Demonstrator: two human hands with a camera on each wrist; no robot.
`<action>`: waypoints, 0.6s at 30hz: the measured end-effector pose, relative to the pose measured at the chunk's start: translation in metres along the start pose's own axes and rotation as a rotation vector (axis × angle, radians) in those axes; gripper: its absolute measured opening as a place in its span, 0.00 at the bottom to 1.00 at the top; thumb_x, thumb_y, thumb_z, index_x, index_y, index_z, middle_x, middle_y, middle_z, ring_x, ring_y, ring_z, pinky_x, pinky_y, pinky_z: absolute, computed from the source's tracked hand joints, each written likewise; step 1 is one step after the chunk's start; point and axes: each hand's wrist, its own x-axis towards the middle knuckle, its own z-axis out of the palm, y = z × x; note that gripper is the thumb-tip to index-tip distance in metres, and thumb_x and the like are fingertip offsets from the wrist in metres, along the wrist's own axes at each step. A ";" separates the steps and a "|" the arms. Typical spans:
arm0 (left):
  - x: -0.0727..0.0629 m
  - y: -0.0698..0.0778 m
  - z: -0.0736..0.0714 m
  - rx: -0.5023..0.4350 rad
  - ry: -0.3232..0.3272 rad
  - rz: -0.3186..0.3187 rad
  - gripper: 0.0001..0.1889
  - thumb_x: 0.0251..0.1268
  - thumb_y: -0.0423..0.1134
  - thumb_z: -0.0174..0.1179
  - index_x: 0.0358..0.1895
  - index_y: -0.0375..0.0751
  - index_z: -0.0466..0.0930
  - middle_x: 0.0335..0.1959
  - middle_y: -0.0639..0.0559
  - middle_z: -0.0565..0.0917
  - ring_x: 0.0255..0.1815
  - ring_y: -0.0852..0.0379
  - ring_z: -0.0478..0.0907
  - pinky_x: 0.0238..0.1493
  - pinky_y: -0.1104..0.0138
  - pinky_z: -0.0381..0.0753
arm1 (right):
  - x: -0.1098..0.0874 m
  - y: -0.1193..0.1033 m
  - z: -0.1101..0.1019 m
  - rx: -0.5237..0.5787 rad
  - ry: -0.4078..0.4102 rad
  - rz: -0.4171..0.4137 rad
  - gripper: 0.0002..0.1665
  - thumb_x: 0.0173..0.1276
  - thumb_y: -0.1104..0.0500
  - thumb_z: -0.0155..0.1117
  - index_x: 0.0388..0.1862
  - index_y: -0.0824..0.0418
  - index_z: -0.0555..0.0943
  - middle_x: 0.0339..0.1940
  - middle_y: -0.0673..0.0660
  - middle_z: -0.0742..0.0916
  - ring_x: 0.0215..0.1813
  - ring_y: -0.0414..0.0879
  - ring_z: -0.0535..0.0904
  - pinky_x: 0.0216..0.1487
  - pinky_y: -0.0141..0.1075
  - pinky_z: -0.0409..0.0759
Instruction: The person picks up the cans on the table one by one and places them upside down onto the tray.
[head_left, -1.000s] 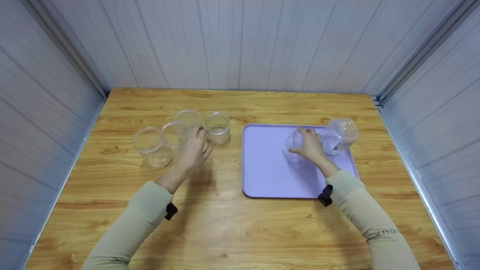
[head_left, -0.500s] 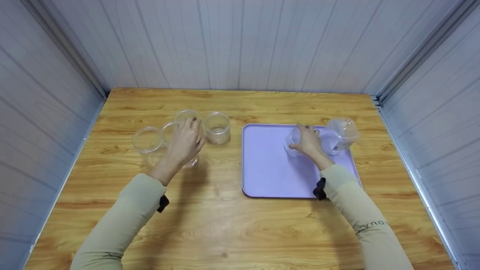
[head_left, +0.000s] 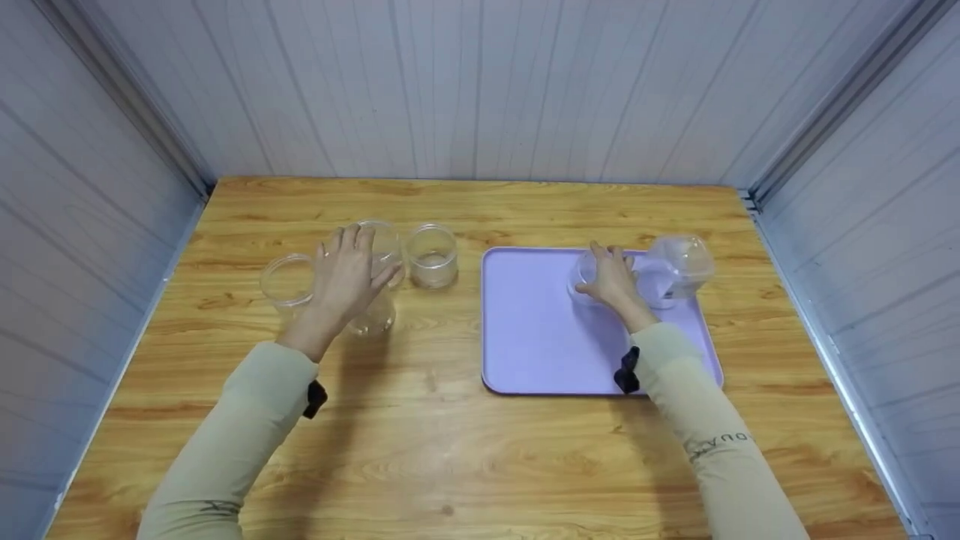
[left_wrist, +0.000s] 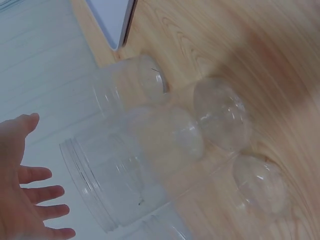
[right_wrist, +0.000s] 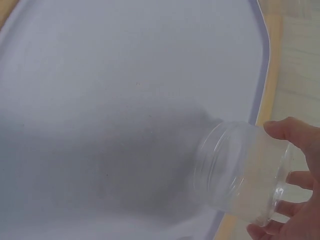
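My left hand (head_left: 343,274), fingers spread, hovers over a cluster of clear plastic jars on the left. In the left wrist view it is apart from the threaded rim of a tall upright jar (left_wrist: 105,180). Around it stand a tall jar (head_left: 287,279) at left, another jar (head_left: 384,244) behind, and a shorter jar (head_left: 433,259) to the right. My right hand (head_left: 616,285) grips a clear jar (right_wrist: 240,172) around its base end; the jar is upside down, rim towards the lilac tray (head_left: 540,330). Whether the rim touches the tray is hard to tell.
Another upside-down clear jar (head_left: 681,266) stands at the tray's far right corner, close to my right hand. The wooden table (head_left: 435,450) is bounded by pale panel walls (head_left: 442,90) at the back and both sides.
My left hand has moved left, from beside the short jar to over the cluster, and its fingers have spread. My right hand has shifted slightly back and left with its jar.
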 end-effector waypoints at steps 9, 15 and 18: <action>0.001 -0.008 0.003 0.012 -0.040 -0.065 0.41 0.56 0.63 0.49 0.62 0.31 0.57 0.58 0.31 0.61 0.59 0.32 0.54 0.52 0.40 0.59 | 0.003 0.002 0.002 -0.003 -0.008 0.000 0.50 0.52 0.55 0.67 0.69 0.61 0.51 0.65 0.70 0.56 0.63 0.67 0.49 0.57 0.61 0.52; 0.002 -0.012 0.001 0.014 -0.104 -0.124 0.48 0.51 0.70 0.44 0.64 0.31 0.54 0.57 0.29 0.59 0.53 0.34 0.59 0.47 0.44 0.65 | 0.005 0.004 0.002 -0.009 -0.007 -0.004 0.49 0.53 0.55 0.66 0.69 0.62 0.51 0.65 0.70 0.55 0.63 0.67 0.48 0.58 0.61 0.51; 0.002 -0.015 0.000 0.001 -0.146 -0.148 0.50 0.51 0.71 0.43 0.65 0.30 0.52 0.59 0.27 0.57 0.54 0.32 0.58 0.49 0.43 0.64 | 0.006 0.004 0.002 -0.004 -0.011 -0.003 0.49 0.53 0.55 0.66 0.69 0.62 0.51 0.66 0.70 0.55 0.64 0.67 0.48 0.58 0.61 0.50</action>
